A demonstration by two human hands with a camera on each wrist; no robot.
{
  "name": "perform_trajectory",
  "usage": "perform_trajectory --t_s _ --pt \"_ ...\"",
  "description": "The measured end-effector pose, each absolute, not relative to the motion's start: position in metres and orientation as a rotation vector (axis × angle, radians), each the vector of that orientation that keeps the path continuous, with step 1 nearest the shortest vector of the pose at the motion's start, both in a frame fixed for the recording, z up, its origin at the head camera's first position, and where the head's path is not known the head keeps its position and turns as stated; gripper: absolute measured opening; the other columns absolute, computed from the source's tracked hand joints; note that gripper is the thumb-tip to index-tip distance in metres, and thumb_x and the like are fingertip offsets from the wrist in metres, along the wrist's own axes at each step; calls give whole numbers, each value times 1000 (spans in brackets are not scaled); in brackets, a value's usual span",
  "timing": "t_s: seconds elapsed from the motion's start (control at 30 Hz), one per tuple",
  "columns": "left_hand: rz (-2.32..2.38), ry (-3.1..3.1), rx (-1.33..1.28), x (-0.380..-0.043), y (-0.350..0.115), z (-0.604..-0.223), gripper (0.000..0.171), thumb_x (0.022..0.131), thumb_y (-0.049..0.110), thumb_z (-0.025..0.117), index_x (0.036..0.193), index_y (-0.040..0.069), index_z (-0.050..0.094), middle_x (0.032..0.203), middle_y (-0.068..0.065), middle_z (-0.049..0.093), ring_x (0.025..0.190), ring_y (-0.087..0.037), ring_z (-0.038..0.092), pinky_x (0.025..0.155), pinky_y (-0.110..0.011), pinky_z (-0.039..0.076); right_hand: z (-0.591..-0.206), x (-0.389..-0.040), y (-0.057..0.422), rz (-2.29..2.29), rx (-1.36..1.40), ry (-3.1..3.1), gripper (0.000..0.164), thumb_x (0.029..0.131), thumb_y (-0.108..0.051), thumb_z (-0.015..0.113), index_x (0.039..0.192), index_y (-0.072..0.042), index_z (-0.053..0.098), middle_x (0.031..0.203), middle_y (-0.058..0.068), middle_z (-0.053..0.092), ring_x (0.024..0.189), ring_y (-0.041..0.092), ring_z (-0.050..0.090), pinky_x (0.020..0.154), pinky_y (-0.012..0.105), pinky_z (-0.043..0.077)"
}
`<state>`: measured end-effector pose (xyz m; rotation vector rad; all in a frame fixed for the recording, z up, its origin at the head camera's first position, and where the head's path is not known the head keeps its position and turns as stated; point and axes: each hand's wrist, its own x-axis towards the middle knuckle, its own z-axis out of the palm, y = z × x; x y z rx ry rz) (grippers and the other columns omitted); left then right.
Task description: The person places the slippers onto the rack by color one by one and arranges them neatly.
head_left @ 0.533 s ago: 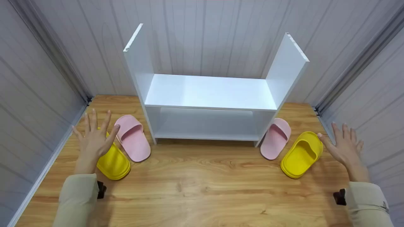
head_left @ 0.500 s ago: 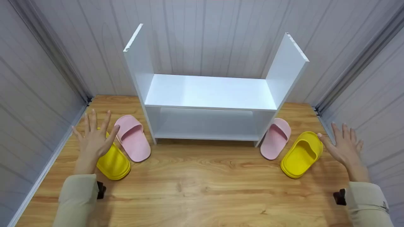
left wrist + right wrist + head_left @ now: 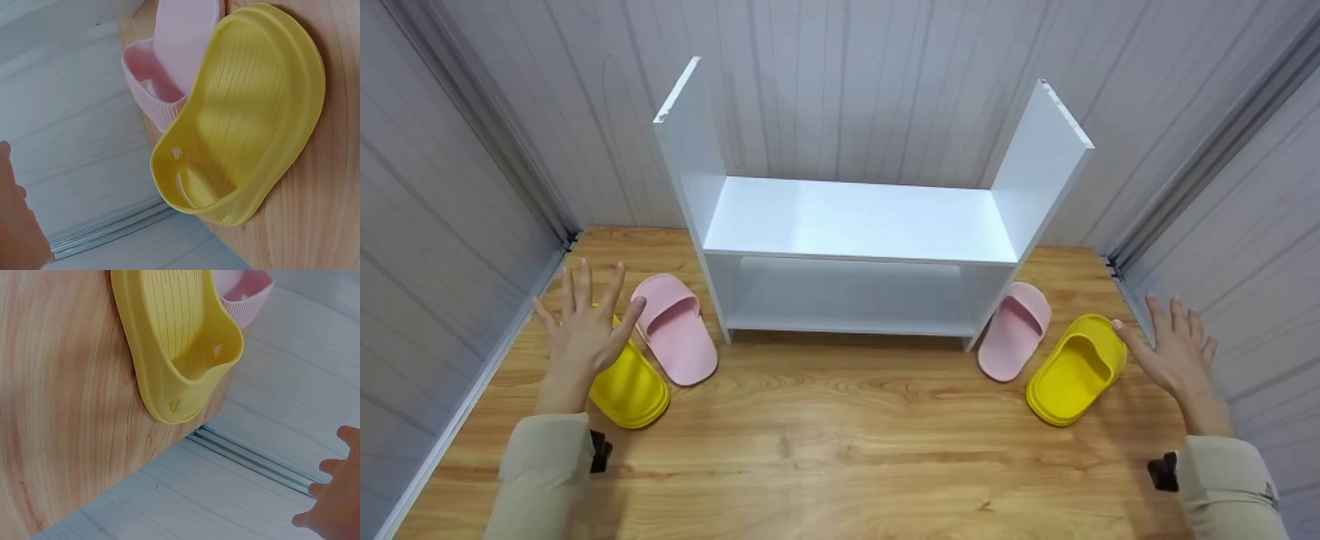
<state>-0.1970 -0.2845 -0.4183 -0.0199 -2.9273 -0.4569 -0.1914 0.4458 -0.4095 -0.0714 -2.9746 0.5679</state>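
Observation:
My left hand (image 3: 579, 337) is held with fingers spread above the left yellow slipper (image 3: 631, 386), hiding its toe end in the head view. Beside that slipper lies a pink slipper (image 3: 679, 330), nearer the shelf. On the other side my right hand (image 3: 1174, 360) is also spread, just right of the second yellow slipper (image 3: 1076, 369); its thumb overlaps the slipper's edge in the head view. The second pink slipper (image 3: 1015, 331) lies against the shelf's right side. Neither hand holds anything. The left wrist view shows the yellow slipper (image 3: 242, 112) whole, apart from the hand.
A white two-tier shelf (image 3: 859, 217) with tall side panels stands at the back middle, against a pale panelled wall (image 3: 870, 90). Side walls rise close by at left and right. The wood-grain surface (image 3: 825, 450) spreads in front of the shelf.
My right hand has shifted very slightly left and down in the head view. The left hand, slippers and shelf stay essentially where they were.

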Motion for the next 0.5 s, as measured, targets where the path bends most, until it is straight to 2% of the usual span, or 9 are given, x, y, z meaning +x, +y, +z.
perform_trajectory --t_s 0.17,0.3,0.4,0.5 --pt "-643 -2889 -19 -197 -281 -417 66 90 55 23 143 19 7 143 -21 -9 126 -36 -17 85 -59 -22 -410 -192 445 681 -92 -2908 71 91 -45 36 141 -4 7 140 29 -6 123 47 -11 87 66 -11" --pt "-1013 -2763 -17 -198 -273 -412 62 93 47 29 141 10 17 141 -26 7 126 -44 3 92 -64 -3 -410 -193 444 885 -164 -2808 68 92 -41 38 141 -4 8 140 29 -3 124 48 -5 89 67 -1" --pt "-1311 -2666 7 -200 -264 -407 63 93 45 33 139 4 22 138 -27 17 124 -44 15 95 -59 12 -411 -194 442 1097 -275 -2717 70 91 -44 37 141 -4 7 141 27 -3 125 45 -4 91 65 4" --pt "-1554 -2596 57 -203 -254 -400 67 91 47 36 138 2 22 138 -25 22 124 -41 20 97 -54 19 -413 -194 439 1259 -410 -2638 76 89 -50 37 141 -6 6 142 22 -4 126 41 -2 96 60 6"
